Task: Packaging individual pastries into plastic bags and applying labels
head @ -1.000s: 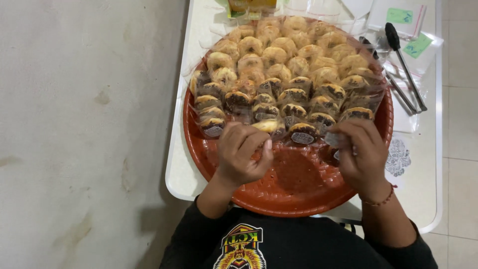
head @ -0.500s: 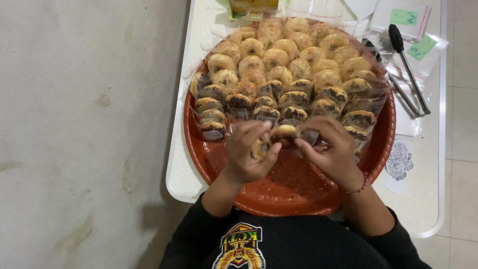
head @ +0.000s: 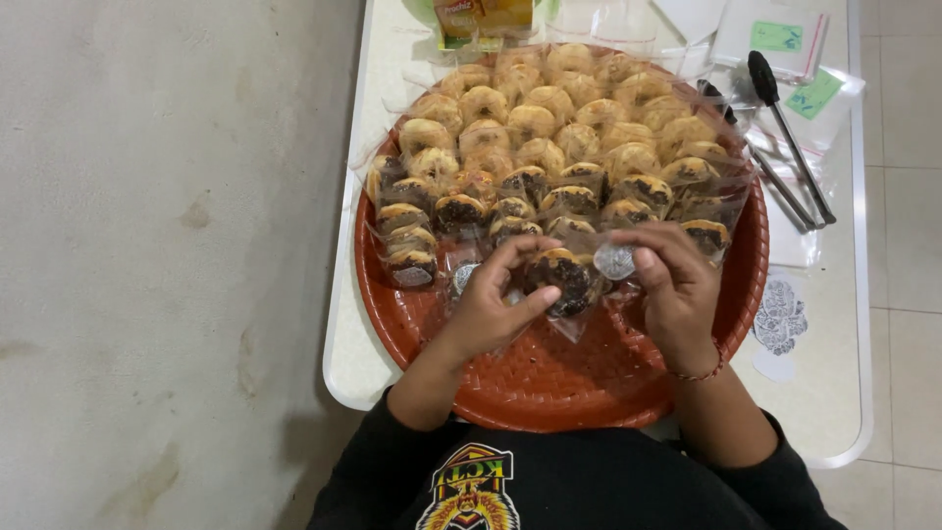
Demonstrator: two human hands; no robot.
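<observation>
Near the centre of the frame, both hands meet over a chocolate-topped round pastry in a clear plastic wrapper (head: 564, 282), held just above the bare lower part of the round red woven plastic tray (head: 549, 383). The left hand (head: 491, 309) has its fingers curled closed around the pastry's left side, thumb pressed along the wrapper. The right hand (head: 672, 285) pinches the wrapper's upper right edge with bent fingers; a small silvery round sticker or seal (head: 615, 261) seems to sit at its fingertips, though the view is too blurred to be sure. Rows of wrapped pastries (head: 549, 147) fill the tray's upper half. The tray rests on a white table (head: 834, 393), where black-handled metal tongs (head: 785, 137) lie at upper right.
</observation>
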